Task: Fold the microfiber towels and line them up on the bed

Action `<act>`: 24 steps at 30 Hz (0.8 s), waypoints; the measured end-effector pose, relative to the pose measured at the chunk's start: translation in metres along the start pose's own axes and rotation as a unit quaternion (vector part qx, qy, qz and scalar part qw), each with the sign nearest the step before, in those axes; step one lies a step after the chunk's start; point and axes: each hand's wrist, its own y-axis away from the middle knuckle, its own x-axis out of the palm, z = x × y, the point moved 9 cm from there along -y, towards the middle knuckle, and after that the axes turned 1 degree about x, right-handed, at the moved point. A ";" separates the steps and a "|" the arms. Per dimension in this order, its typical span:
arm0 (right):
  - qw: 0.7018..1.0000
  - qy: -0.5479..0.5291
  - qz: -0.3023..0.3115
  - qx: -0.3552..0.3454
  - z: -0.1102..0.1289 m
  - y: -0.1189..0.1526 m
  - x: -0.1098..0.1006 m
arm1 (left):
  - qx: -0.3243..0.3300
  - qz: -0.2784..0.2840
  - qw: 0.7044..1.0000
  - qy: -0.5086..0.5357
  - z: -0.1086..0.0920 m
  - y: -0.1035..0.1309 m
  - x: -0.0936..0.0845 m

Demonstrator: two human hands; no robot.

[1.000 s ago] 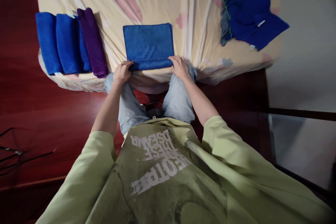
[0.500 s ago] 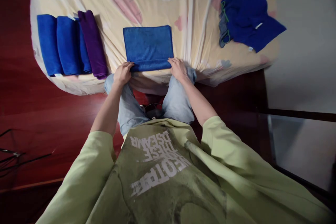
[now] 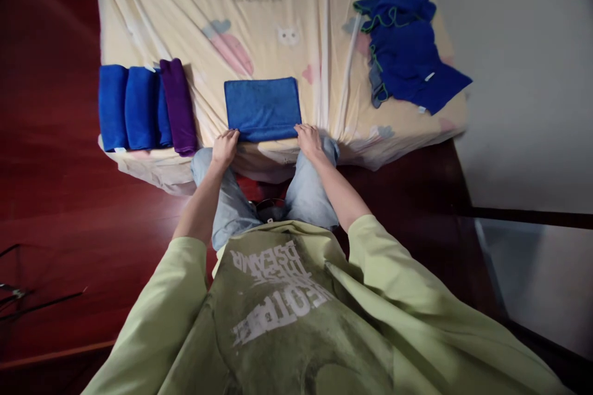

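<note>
A blue towel [image 3: 263, 105] lies flat as a rectangle at the bed's front edge, its near edge turned over in a narrow strip. My left hand [image 3: 225, 147] grips the near left corner of that strip, fingers curled over it. At the near right corner, my right hand [image 3: 308, 139] holds the same strip with its fingers closed on the edge. The thumbs are mostly hidden from above.
On the left of the bed [image 3: 273, 12] sit several rolled blue towels [image 3: 141, 108] beside a purple rolled towel [image 3: 178, 108]. A loose heap of blue cloths [image 3: 403, 43] with green edging lies on the right. A thin black metal frame [image 3: 18, 293] stands on the red floor.
The view has tilted up, so more of the far side of the bed shows. Both hands keep their hold on the towel's near corners, and the towel looks much the same.
</note>
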 end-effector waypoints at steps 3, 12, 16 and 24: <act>1.000 -0.003 0.005 -0.001 0.002 0.006 -0.006 | -0.027 0.007 0.999 0.014 0.006 0.008 -0.004; 0.997 -0.071 -0.006 0.006 0.002 0.031 -0.029 | -0.098 0.001 0.987 0.125 0.028 0.034 -0.019; 0.991 -0.126 -0.042 0.026 -0.003 0.030 -0.035 | -0.131 -0.049 0.974 0.177 0.037 0.038 -0.031; 0.980 -0.164 -0.073 0.080 -0.014 0.019 -0.035 | -0.173 -0.073 0.962 0.197 0.043 0.028 -0.030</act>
